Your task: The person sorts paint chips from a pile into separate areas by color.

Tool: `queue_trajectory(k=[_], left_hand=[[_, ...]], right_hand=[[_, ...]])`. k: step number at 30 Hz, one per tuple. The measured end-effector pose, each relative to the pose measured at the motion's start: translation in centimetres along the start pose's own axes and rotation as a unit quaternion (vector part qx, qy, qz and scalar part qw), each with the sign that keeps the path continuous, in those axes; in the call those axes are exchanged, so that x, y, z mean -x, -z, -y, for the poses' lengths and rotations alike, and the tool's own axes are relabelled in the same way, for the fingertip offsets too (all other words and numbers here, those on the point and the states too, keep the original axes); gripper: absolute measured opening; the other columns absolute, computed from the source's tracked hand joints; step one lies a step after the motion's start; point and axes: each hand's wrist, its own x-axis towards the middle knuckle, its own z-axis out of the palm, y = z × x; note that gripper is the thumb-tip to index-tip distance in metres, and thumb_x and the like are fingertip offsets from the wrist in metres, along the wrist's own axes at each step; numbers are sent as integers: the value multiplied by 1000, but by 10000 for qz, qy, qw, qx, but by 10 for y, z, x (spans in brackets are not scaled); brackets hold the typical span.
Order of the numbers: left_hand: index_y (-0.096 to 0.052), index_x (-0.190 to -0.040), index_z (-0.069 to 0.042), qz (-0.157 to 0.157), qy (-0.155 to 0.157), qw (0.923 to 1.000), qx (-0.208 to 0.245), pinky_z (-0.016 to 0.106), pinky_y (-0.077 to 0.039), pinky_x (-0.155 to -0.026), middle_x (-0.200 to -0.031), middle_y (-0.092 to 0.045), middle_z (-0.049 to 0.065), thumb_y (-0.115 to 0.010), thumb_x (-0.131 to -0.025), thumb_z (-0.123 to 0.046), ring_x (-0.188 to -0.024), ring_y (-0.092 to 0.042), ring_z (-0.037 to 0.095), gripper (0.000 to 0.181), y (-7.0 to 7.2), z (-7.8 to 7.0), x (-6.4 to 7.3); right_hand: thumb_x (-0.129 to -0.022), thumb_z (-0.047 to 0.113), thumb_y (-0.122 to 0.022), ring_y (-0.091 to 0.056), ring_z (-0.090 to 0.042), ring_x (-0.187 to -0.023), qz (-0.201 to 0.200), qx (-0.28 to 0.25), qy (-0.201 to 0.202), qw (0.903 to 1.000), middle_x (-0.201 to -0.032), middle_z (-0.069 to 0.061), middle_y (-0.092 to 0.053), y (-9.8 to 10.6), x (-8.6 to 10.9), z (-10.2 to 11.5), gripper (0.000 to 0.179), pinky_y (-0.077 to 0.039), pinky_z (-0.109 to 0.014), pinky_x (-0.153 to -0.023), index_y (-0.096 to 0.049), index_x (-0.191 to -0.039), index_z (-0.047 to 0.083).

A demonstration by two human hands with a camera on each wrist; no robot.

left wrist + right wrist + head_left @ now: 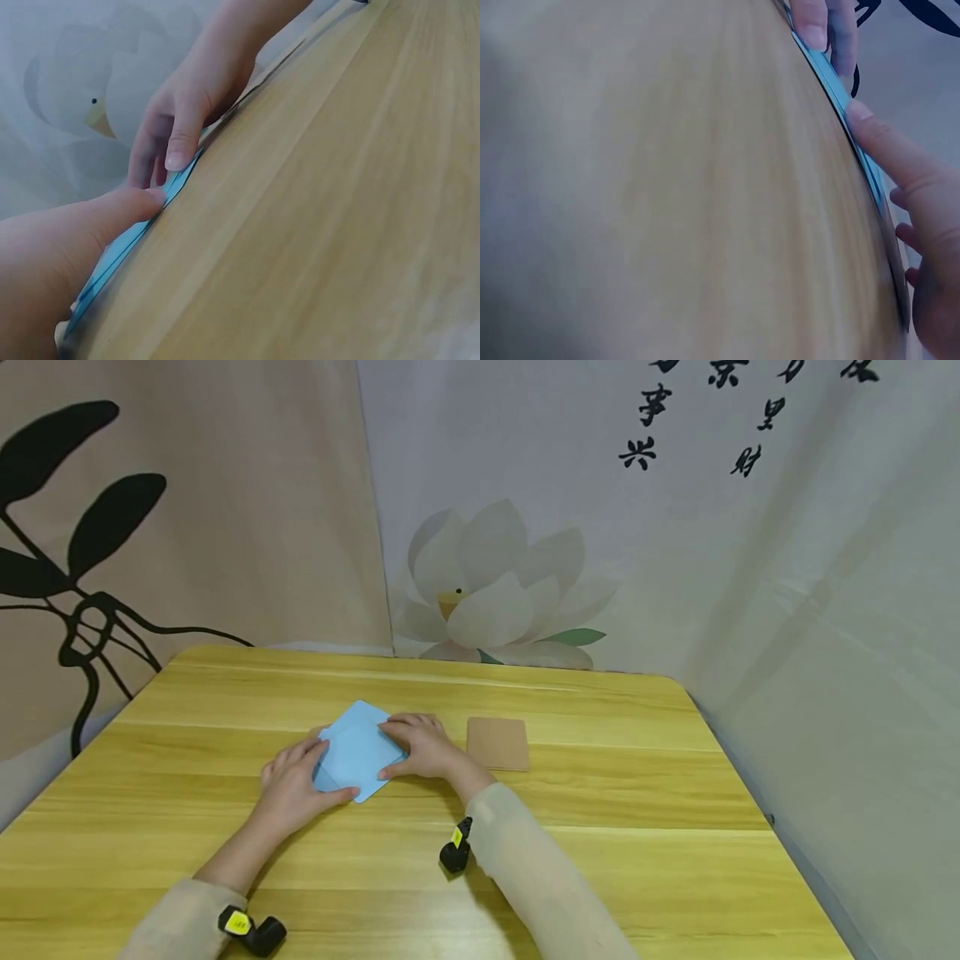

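Light blue paper (356,747) with rounded corners lies on the table, its layers slightly out of line with each other. My left hand (296,783) rests at its left side, thumb on the near edge and fingers spread along the left edge. At the right corner is my right hand (423,747), its thumb and fingers apart and touching the paper. From the left wrist, both thumbs press near the edge of the blue paper (124,251). In the right wrist view the blue paper (829,79) appears edge-on, with thin layers; its far side is hidden.
A flat brown square (498,744), seemingly of card, lies to the right of my right hand. The wooden table (637,860) runs back to a printed curtain (517,443). A small black camera sits on each sleeve.
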Motion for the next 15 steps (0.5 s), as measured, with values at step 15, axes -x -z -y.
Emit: queue_trajectory(k=[15], left_hand=[[-46, -135, 10, 113, 35, 9999, -29, 64, -19, -91, -141, -39, 27, -77, -71, -57, -123, -31, 49, 98, 0, 1, -1]], right_hand=[[-79, 64, -65, -23, -23, -139, 381, 466, 5, 9982, -153, 6, -31, 0, -8, 4, 84, -13, -40, -111, -38, -148, 24]])
